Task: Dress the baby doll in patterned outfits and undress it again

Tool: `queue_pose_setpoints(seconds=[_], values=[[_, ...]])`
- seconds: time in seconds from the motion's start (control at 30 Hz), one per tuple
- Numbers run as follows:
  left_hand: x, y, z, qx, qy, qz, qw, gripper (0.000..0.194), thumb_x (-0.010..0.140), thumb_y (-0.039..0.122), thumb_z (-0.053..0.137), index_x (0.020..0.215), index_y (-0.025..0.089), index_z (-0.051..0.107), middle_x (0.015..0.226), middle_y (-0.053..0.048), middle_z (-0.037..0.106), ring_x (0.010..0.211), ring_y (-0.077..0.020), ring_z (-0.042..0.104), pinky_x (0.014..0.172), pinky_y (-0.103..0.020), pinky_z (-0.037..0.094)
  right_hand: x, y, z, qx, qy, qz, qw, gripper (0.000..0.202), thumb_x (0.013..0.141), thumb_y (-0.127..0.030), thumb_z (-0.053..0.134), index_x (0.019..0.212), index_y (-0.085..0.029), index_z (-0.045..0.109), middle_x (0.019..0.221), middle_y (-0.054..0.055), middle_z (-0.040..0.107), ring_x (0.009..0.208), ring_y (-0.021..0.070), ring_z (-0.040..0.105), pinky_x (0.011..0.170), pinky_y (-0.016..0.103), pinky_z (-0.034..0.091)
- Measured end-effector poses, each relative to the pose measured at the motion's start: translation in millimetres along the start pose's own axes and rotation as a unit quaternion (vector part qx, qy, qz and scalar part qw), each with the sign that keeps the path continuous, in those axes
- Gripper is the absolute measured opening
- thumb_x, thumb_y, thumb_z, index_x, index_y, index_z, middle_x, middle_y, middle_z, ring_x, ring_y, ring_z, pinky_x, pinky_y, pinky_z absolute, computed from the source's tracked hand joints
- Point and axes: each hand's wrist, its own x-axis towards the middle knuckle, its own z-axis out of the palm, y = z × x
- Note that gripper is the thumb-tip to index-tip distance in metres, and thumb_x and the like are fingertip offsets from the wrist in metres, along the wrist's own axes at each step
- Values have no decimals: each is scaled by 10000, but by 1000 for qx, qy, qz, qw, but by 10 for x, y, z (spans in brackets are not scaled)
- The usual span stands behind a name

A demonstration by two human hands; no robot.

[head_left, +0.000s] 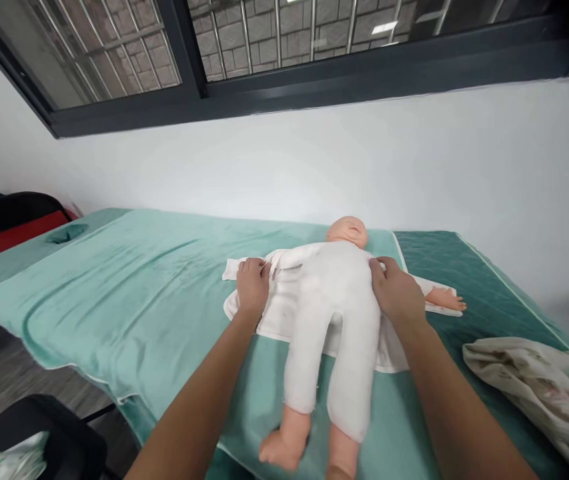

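A baby doll (341, 280) with a white cloth body lies face up, its head at the wall side and its bare feet toward me. Spread beneath it is a white baby shirt (277, 310), open at the front. The doll's arm on the right runs through a sleeve, and its hand shows at the cuff. My left hand (253, 285) is closed on the shirt near the sleeve on the left. My right hand (398, 290) pinches the shirt beside the doll's shoulder; its fingertips are partly hidden by the cloth.
A light green sheet (129, 280) covers the bed, with a darker green cover (444, 257) at the right. Patterned cloth (529, 380) lies bundled at the right edge. A black chair (49, 427) stands lower left, below a barred window (274, 40) and white wall.
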Motion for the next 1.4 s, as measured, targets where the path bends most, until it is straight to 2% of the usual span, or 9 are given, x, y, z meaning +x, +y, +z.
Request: queue_pose_setpoints(seconds=[0.2, 0.37, 0.67, 0.83, 1.0, 1.13, 1.23, 1.3, 1.4], values=[[8, 108, -126, -75, 32, -32, 996, 96, 896, 309, 554, 863, 222, 577, 918, -54, 636, 953, -238, 565, 853, -368, 440, 41, 78, -64, -21, -40, 28, 999, 641, 934, -646, 255, 1283, -232, 598, 1005, 183, 703, 955, 391, 635, 802, 487, 440], [79, 391, -147, -176, -73, -106, 976, 150, 899, 372, 537, 868, 229, 566, 910, -20, 679, 875, -198, 613, 780, -319, 451, 52, 126, 12, 140, -46, -31, 989, 610, 891, -669, 404, 1286, -243, 588, 903, 87, 720, 841, 270, 642, 763, 370, 454], [535, 897, 25, -245, -149, -119, 951, 149, 896, 355, 519, 853, 213, 515, 784, 9, 589, 725, -141, 533, 673, -263, 412, 18, 90, 223, 331, -125, -75, 932, 608, 835, -619, 559, 1293, -220, 538, 923, 44, 698, 803, 198, 613, 774, 338, 471], [622, 1080, -206, -274, -221, -82, 932, 204, 866, 412, 552, 840, 210, 540, 716, 27, 569, 614, -118, 488, 565, -244, 361, 16, 110, 287, 370, -191, -110, 903, 637, 858, -598, 554, 1359, -212, 482, 895, 37, 688, 787, 189, 618, 752, 326, 494], [597, 1279, -478, -254, -288, -91, 919, 197, 787, 367, 648, 779, 184, 575, 720, 7, 623, 636, -125, 537, 574, -251, 388, 2, 101, 365, 294, -172, -150, 928, 630, 920, -585, 458, 1446, -243, 409, 981, 46, 689, 882, 217, 642, 867, 382, 496], [520, 1543, -806, -350, -379, -136, 846, 248, 734, 360, 721, 848, 169, 612, 923, -70, 704, 791, -192, 666, 645, -292, 509, -20, 99, 373, 255, -149, -174, 939, 619, 946, -569, 402, 1465, -232, 397, 1254, 99, 627, 1054, 239, 621, 988, 395, 441], [468, 1734, -1053, -432, -388, -114, 806, 230, 819, 392, 642, 912, 183, 615, 1145, -101, 679, 866, -214, 698, 742, -358, 566, -34, 89, 345, 265, -156, -163, 937, 626, 944, -589, 382, 1464, -241, 402, 1221, 93, 642, 1003, 241, 632, 961, 408, 460], [458, 1772, -1089, -434, -362, -70, 822, 215, 869, 401, 576, 963, 211, 613, 1203, -75, 663, 896, -199, 697, 811, -368, 559, -36, 80, 324, 274, -164, -149, 936, 640, 936, -609, 383, 1465, -249, 403, 1090, 73, 679, 920, 237, 642, 917, 418, 482], [463, 1657, -858, -296, -273, -30, 915, 190, 883, 374, 552, 991, 230, 611, 1131, -55, 690, 969, -214, 671, 878, -367, 518, -32, 80, 290, 281, -171, -142, 934, 653, 928, -612, 408, 1466, -241, 411, 1037, 69, 687, 910, 238, 642, 921, 424, 481]])
